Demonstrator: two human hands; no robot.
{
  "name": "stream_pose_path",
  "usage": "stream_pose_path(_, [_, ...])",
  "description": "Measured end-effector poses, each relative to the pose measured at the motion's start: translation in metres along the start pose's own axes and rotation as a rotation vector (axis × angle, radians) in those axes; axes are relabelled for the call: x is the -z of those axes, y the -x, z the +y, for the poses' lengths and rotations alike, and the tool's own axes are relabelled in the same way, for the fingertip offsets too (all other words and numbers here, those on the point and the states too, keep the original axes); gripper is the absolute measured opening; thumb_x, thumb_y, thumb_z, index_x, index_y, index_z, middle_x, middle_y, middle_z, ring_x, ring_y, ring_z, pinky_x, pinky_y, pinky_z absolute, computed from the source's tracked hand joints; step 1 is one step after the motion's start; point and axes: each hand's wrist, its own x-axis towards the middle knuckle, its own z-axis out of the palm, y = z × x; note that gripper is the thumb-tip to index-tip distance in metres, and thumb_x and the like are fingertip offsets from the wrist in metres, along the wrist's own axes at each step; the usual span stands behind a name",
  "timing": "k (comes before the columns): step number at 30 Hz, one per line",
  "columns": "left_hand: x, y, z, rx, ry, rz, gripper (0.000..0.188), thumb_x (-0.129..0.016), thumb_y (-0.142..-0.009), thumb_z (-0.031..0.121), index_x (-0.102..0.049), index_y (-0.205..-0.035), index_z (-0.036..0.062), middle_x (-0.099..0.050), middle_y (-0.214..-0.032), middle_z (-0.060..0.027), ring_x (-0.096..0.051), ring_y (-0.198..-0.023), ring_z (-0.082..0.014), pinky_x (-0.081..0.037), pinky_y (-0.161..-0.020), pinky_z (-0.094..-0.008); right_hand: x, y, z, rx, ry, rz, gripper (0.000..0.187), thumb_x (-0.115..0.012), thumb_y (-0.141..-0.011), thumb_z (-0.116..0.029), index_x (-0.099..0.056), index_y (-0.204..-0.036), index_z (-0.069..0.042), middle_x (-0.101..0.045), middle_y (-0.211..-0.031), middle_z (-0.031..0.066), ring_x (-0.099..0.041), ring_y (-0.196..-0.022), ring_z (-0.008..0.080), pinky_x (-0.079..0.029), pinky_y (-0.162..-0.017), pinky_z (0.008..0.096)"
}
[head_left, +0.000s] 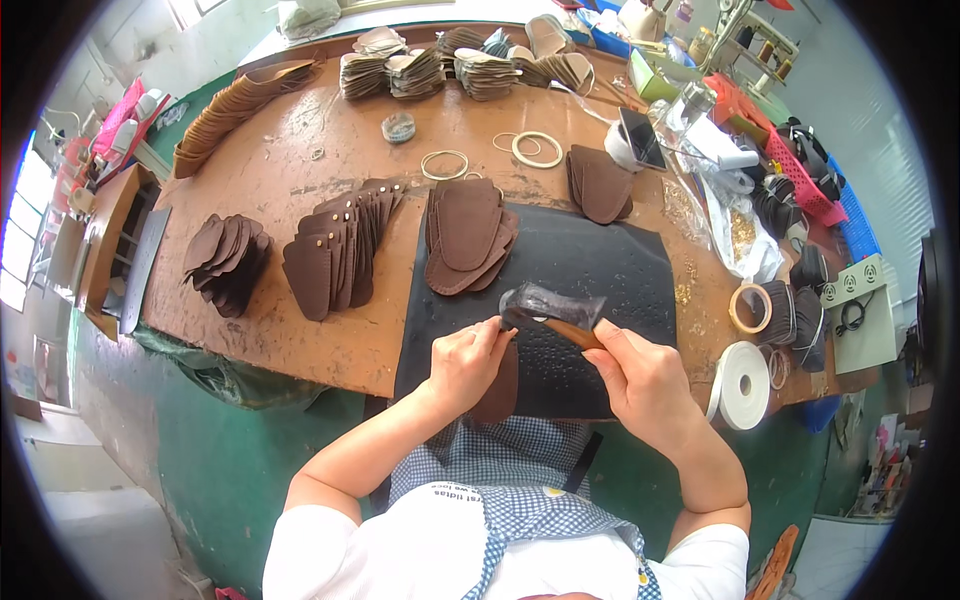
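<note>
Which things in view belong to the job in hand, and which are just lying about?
Likely in the job:
hammer-like tool, in the right hand
brown piece by the left hand
black mat

Probably lying about:
phone
white roll
small round container

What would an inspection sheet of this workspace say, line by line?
Surface: brown table, scuffed; black mat at the near edge.
Job's things: hammer, leather piece by the near edge, dark leather stacks.
Clutter: tape roll, white roll, phone, pink basket at right.
Hands: right hand grips the hammer's handle; left hand at its head, hold unclear.
Cables: black coil on a pale box.
Surroundings: green floor.
</note>
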Motion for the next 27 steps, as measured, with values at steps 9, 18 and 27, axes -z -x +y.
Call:
stream_pose_path(9, [0.005,-0.002,0.005,-0.047,0.025,0.026,0.019,-0.076,-0.085,0.008,-0.063,-0.095,-0.0013,-0.069,-0.076,-0.0113,-0.071,-0.067,-0.0256,-0.056,-0.057,-0.0329,0.000,0.015,-0.008,0.032,0.020,0.040,0.031,-0.063,-0.097,-0.011,-0.060,-0.127,-0.004,-0.068,-0.085,0.0153,-0.067,-0.065,0.0347,-0.054,-0.056,0.0387])
stream_pose_path(18, [0.011,0.000,-0.002,0.377,0.348,-0.047,0.012,-0.067,-0.095,0.005,-0.067,-0.104,-0.0019,-0.075,-0.090,-0.0114,-0.074,-0.077,-0.0179,-0.057,-0.069,-0.0267,-0.027,0.041,0.028,-0.109,0.194,0.241,0.041,-0.069,-0.092,-0.011,-0.061,-0.131,-0.006,-0.060,-0.079,0.0111,-0.064,-0.065,0.0298,-0.053,-0.058,0.0389])
stream_pose_path(27, [0.048,-0.011,-0.018,0.344,0.075,-0.173,0.011,-0.063,-0.092,0.004,-0.066,-0.103,0.0028,-0.064,-0.095,-0.0098,-0.062,-0.089,-0.0224,-0.051,-0.082,-0.0325,-0.057,0.066,0.081,-0.151,0.416,0.286,0.027,-0.071,-0.089,-0.012,-0.067,-0.114,-0.002,-0.059,-0.103,0.0129,-0.058,-0.097,0.0337,-0.048,-0.086,0.0449])
